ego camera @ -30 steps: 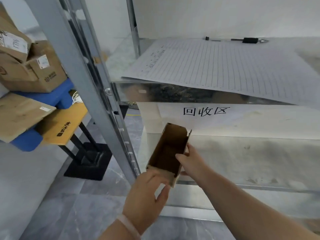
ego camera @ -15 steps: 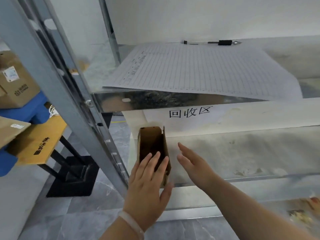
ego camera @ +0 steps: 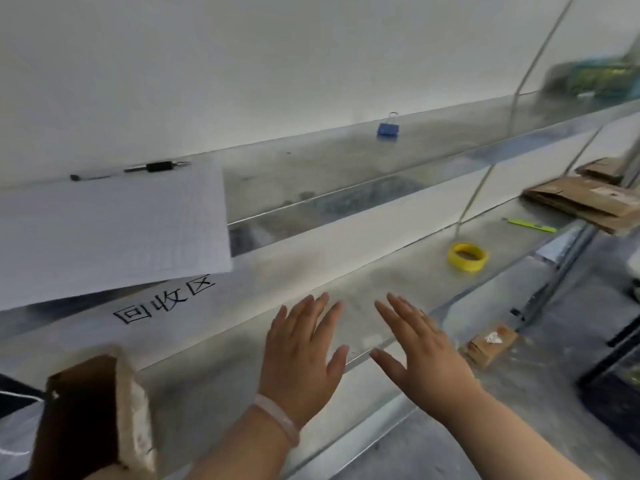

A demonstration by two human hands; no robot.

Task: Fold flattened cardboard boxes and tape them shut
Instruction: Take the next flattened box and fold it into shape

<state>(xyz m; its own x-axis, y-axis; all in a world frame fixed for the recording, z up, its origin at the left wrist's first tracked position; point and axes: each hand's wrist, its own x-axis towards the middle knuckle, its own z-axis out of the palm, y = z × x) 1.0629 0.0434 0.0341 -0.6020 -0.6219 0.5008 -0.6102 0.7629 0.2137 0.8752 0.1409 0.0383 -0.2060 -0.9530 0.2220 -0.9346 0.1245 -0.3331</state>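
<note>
Cardboard box (ego camera: 90, 417) well apart from tape roll (ego camera: 467, 257)

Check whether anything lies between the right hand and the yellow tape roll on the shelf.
Nothing visible does. The right hand hovers open over the shelf, and only bare shelf surface lies between it and the yellow tape roll. The green tool lies beyond the roll, out of the way.
</note>
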